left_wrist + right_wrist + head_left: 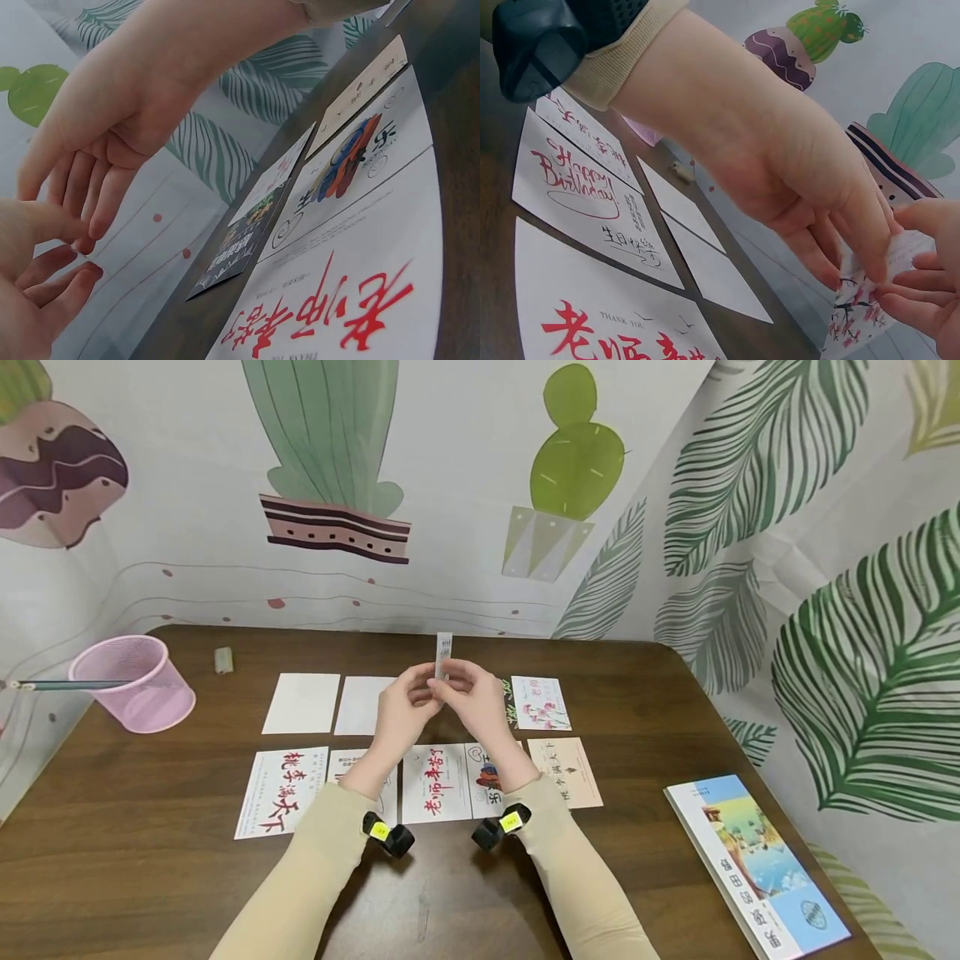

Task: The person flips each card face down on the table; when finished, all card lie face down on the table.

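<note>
In the head view my left hand point(406, 703) and right hand point(478, 695) meet above the back row of cards. Between their fingertips they pinch an upright card point(444, 647), seen almost edge-on. Dark branches and pink blossoms show on this blossom card point(852, 313) in the right wrist view, where the left hand point(802, 176) covers part of it and the right hand point(922, 281) is at the other side. From the left wrist, the right hand point(112, 120) and left hand point(37, 277) face each other, and the card hardly shows.
Two blank white cards point(302, 703) and a pink-flower card point(541, 703) lie behind; a front row includes a red-lettered card point(435, 783) and a beige card point(565, 772). A pink mesh pencil cup point(135, 685), an eraser point(223, 660) and a book point(757, 864) flank them.
</note>
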A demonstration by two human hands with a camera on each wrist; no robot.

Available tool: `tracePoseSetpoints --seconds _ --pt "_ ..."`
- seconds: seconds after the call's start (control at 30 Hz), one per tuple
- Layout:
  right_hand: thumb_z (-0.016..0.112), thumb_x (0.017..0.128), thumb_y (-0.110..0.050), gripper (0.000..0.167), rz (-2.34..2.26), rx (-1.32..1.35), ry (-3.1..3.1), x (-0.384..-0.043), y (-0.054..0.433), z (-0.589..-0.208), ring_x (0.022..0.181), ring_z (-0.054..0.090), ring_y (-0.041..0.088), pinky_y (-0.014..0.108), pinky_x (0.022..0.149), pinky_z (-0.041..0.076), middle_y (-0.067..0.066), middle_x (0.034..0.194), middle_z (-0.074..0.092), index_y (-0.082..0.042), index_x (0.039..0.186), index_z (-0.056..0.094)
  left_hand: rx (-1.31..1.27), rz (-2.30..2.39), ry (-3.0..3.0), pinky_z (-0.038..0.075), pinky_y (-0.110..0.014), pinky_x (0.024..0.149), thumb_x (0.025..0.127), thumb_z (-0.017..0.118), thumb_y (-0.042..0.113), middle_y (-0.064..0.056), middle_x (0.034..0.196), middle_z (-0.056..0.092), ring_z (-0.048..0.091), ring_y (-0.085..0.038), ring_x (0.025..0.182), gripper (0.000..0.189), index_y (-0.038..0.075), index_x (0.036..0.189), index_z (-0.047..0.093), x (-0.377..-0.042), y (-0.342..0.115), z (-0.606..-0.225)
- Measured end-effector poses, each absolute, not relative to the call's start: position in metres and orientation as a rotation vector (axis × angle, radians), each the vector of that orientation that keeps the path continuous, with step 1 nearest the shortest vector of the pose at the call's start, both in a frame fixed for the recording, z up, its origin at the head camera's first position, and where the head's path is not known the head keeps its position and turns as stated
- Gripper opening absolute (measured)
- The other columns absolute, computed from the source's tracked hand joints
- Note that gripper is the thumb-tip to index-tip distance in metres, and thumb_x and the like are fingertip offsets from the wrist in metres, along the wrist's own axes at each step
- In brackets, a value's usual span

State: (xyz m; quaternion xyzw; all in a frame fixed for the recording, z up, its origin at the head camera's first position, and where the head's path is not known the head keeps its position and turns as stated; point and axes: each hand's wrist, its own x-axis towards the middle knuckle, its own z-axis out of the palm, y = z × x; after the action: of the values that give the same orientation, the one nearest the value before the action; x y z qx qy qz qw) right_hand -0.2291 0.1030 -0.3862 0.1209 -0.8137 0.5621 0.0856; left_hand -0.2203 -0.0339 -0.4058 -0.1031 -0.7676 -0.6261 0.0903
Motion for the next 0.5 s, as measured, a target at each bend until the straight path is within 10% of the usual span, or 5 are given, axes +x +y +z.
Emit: tracePoseSetpoints --seconds 0.5 --pt "0.07 0.087 -0.007 0.028 1.547 0.198 -2.417 -0.2304 0.1067 -0.3834 0.092 0.073 0.03 0.034 0.074 0.061 0.02 0.103 0.073 0.004 0.112 0.069 -0.399 -1.598 -2.463 0.056 -0.044 0.083 0.076 0.084 0.017 -0.016 0.126 0.06 0.066 -0.031 0.105 0.064 0.004 0.133 0.057 -0.2171 -0.0292 -0.4066"
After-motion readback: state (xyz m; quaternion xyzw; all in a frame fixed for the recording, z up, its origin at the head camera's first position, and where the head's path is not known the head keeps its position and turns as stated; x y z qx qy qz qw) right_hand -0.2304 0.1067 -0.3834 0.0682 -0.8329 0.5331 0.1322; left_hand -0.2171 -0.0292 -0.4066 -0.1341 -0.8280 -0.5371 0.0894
